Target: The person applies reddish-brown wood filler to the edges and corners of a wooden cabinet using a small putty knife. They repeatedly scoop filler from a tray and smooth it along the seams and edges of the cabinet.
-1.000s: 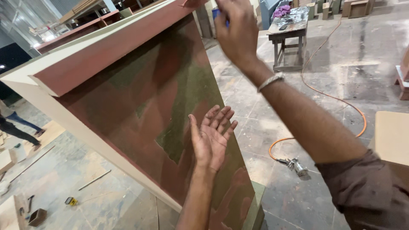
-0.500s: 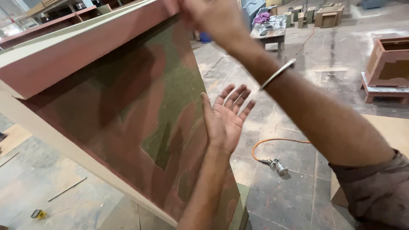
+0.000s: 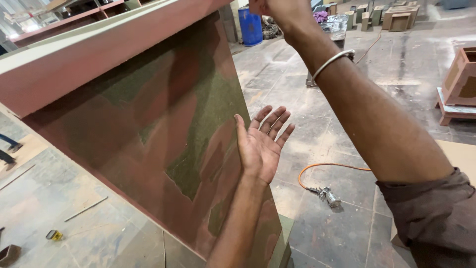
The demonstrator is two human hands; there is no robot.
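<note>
A big wooden cabinet (image 3: 148, 124), patchily coated in red-brown over green, stands tilted in front of me. My left hand (image 3: 260, 144) is spread flat with its palm toward me, resting beside the side panel's right edge and holding nothing. My right hand (image 3: 277, 10) reaches up to the cabinet's top corner and is closed there, partly cut off by the frame's top. A metal bangle (image 3: 333, 60) circles that wrist.
A spray gun (image 3: 325, 194) on an orange hose (image 3: 337, 167) lies on the dusty concrete floor at right. A blue barrel (image 3: 250, 25) stands behind, wooden boxes (image 3: 461, 79) at far right, a board (image 3: 461, 154) beside my arm, a tape measure (image 3: 53, 234) at lower left.
My view has swung closer to the cabinet. The right hand has stayed at the top corner, sliding to the frame's upper edge; the left hand remains spread beside the panel edge.
</note>
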